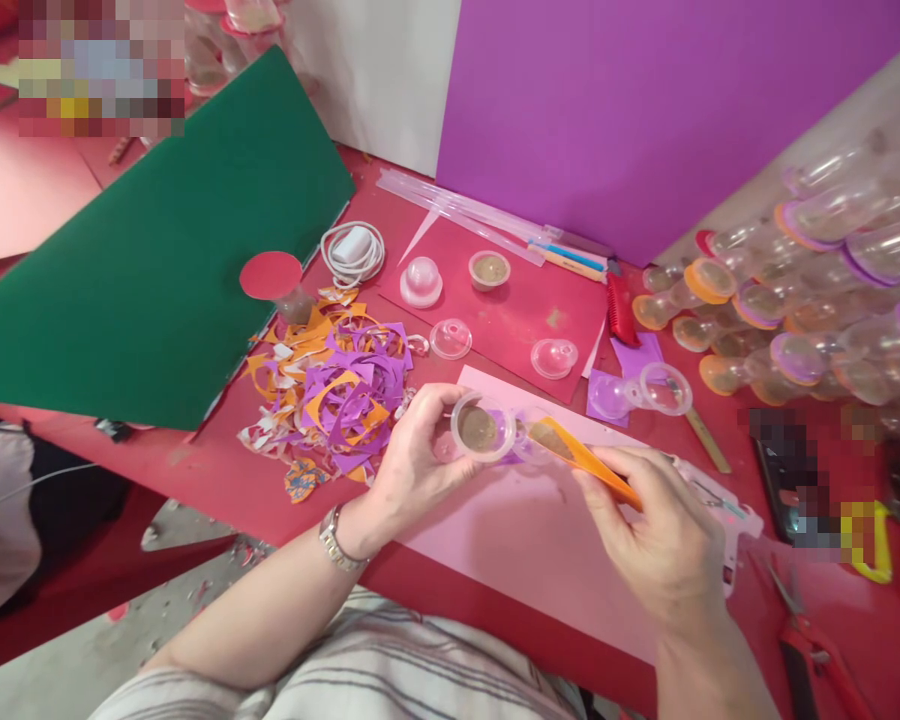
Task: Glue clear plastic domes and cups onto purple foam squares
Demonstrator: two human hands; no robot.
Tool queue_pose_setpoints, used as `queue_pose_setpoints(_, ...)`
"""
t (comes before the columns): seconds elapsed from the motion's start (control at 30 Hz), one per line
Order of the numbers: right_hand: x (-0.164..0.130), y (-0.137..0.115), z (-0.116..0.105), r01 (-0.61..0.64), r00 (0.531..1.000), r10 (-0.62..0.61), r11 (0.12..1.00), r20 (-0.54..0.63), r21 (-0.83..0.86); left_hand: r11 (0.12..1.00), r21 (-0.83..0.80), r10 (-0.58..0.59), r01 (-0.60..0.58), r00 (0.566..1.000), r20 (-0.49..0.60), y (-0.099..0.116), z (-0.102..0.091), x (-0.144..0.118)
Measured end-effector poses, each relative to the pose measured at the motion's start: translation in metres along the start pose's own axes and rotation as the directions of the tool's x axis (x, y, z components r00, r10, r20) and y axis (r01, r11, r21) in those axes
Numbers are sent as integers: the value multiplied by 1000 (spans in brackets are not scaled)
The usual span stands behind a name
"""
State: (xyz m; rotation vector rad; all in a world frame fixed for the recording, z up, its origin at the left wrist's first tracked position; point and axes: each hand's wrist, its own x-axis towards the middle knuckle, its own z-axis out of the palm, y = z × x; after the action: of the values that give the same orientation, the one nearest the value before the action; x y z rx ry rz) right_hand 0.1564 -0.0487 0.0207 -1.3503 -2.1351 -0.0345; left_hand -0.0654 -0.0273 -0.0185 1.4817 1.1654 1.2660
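My left hand (427, 450) is closed around a clear plastic cup (457, 425) with brown, sand-like grains (480, 428) inside. Another clear piece (523, 440) shows just right of the cup; whether the two are joined, I cannot tell. In my right hand (649, 520) is an orange scoop-like piece (592, 462), gripped between thumb and fingers, its tip carrying brown grains and pointing toward the cup. Under both hands lies a pink sheet (495, 540). Beyond them, a small cup of grains (490, 270) and clear domed lids (421, 283) rest on a red sheet (510, 320).
Purple and orange paper scraps (352, 390) are heaped left, beside a green board (172, 230) and coiled white cable (352, 253). Stacked clear hourglass-shaped pieces (825, 260) stand right. A red cutter (622, 308), a phone (784, 480) and red-handled scissors (817, 640) lie nearby.
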Motion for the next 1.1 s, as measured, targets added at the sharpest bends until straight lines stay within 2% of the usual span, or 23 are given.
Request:
queue_pose_setpoints(0.37,15,0,-10,116,988,-102,985,113,-126,1000,-14,21,-21,1000,-3,-2,-1,-1)
queue_pose_setpoints(0.73,31,-7,-17,290,952,-250,920,175,-263,996,-84,-36,37,999,11,-2,0,0)
queue_pose_setpoints(1.1,35,-11,-23,370,920,-300,876,251,-309,999,-46,-9,9,1000,-2,-1,0,1)
